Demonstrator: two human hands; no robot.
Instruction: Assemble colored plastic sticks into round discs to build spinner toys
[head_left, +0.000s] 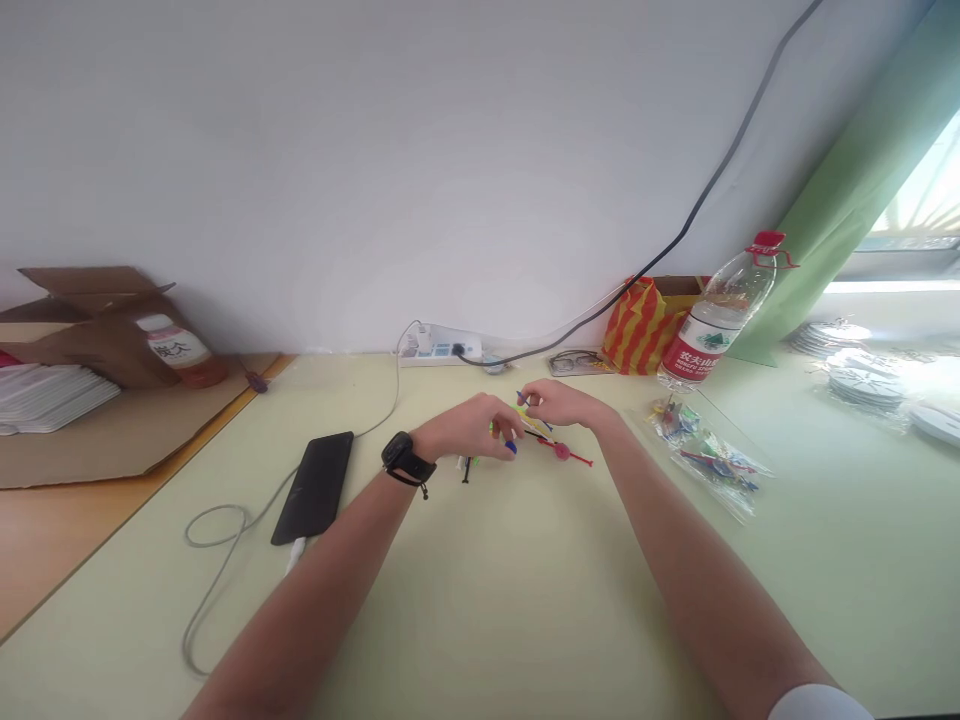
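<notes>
My left hand (480, 425), with a black watch (407, 460) on its wrist, is curled over small colourful pieces at the middle of the table. A blue round piece (511, 447) shows at its fingertips. My right hand (559, 402) pinches a thin blue piece (523, 398) between thumb and finger. Just below the right hand lies a red stick-like piece (577, 458) with a pink round part (562, 452). A black piece (466, 470) sticks out below the left hand. Yellow and green bits between the hands are partly hidden.
A black phone (313, 488) with a cable lies left. Behind are a power strip (442, 347) and a striped bag (637, 325). A large water bottle (716, 325) and plastic bags of pieces (705, 450) are at right. A cardboard box (112, 330) stands far left.
</notes>
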